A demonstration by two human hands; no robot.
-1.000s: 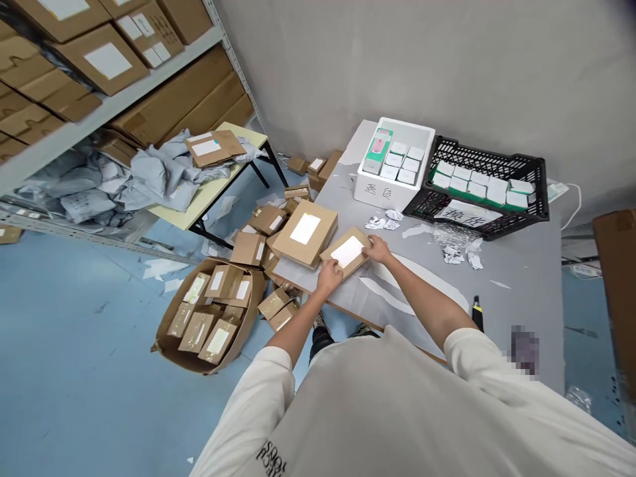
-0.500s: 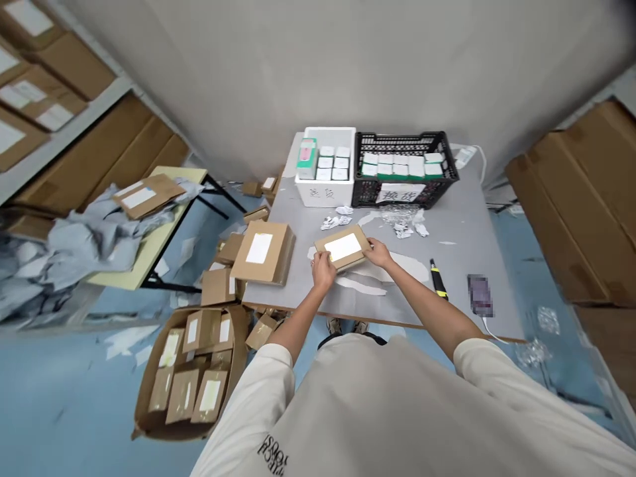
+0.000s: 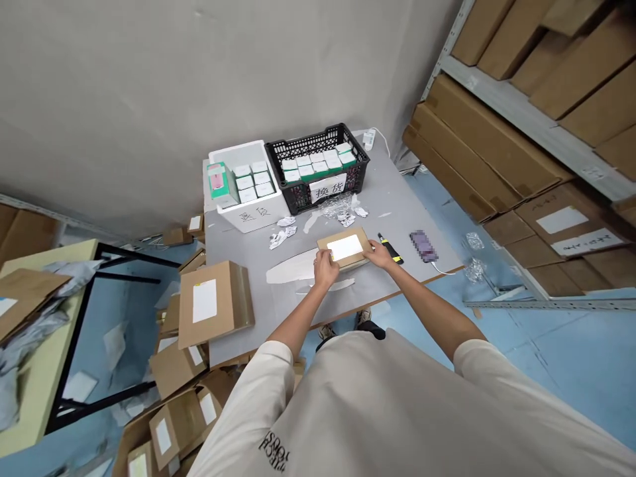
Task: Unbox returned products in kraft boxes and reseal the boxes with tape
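Note:
Between my two hands is a small flat cardboard box with a white label on its upper face, held over the grey table. My left hand grips its left end, fingers closed at the label's edge. At the opposite end, my right hand is closed on the right side. A black and yellow utility knife lies just beyond my right hand. Farther right rests a phone, blurred out, with a white cable attached. To the left stands a larger cardboard box with a white label.
Behind are a white bin and a black crate, both holding small white-and-green boxes. Crumpled paper lies in front of them. A carton of parcels sits on the floor at lower left. Shelving with cartons stands right.
My view has turned to the right, so the shelving there shows more and the table sits farther left. Both hands still hold the small box.

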